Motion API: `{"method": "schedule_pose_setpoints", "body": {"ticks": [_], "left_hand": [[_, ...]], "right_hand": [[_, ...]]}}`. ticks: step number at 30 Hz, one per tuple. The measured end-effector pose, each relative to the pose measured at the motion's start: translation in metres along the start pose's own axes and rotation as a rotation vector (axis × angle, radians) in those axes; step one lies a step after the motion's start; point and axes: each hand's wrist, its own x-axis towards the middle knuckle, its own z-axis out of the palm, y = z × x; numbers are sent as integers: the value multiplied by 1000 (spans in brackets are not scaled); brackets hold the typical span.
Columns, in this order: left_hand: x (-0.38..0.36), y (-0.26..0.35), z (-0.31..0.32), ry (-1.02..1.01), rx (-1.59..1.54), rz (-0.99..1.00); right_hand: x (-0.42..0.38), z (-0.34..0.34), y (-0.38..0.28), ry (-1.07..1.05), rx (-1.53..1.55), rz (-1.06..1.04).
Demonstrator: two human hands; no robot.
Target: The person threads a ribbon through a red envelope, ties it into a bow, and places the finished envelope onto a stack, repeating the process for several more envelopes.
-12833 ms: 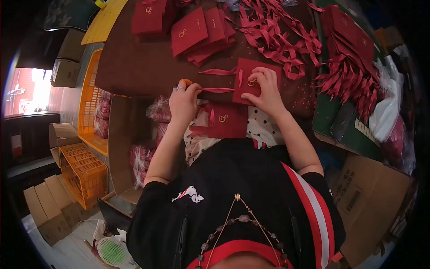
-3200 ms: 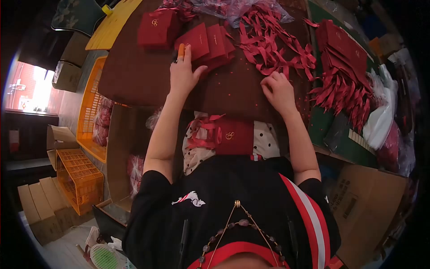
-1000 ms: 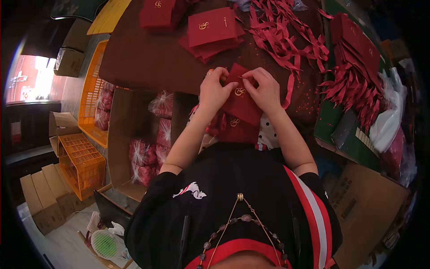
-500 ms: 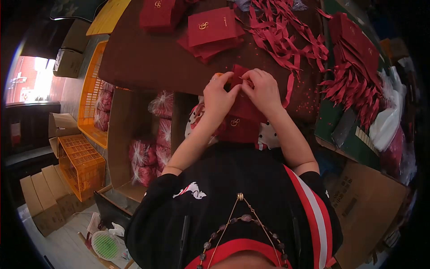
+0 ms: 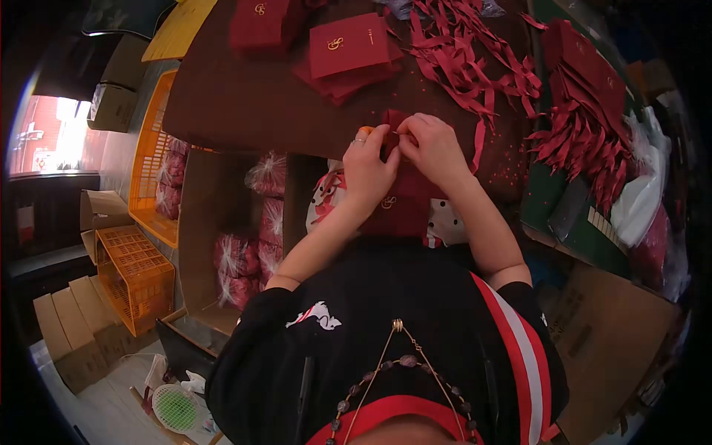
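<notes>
At the table's near edge, my left hand (image 5: 368,167) and my right hand (image 5: 432,150) meet over a dark red pouch (image 5: 415,178). Both hands have their fingertips pinched together at its upper part; the exact bit between them is too small to make out. A ring is on my left hand, and something small and orange (image 5: 365,130) shows by its fingertips. Another dark red piece with a gold logo (image 5: 388,202) lies on my lap, below the hands. Loose red ribbons (image 5: 475,67) are heaped beyond my right hand.
Stacked dark red pouches (image 5: 348,46) lie on the brown table (image 5: 245,104). More pouches with ribbon ends (image 5: 586,81) rest on a green surface at right. At left are a carton (image 5: 204,222) holding plastic-wrapped red bundles (image 5: 237,256) and orange crates (image 5: 137,271).
My left hand has turned slightly, and its ring now shows. My right hand has shifted slightly left, its fingers still pinched at the pouch.
</notes>
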Motion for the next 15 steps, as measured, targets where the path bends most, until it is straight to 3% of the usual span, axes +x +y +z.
{"method": "schedule_pose_setpoints", "body": {"ticks": [9,11,15], "left_hand": [[-2,-4,2,-22,36,82],[-3,-1,2,-41,90,72],[-4,1,4,-40,88,62]], "right_hand": [[7,6,7,3,-248,-211],[10,5,11,-74,-45,-43],[17,4,8,-173,45,151]]}}
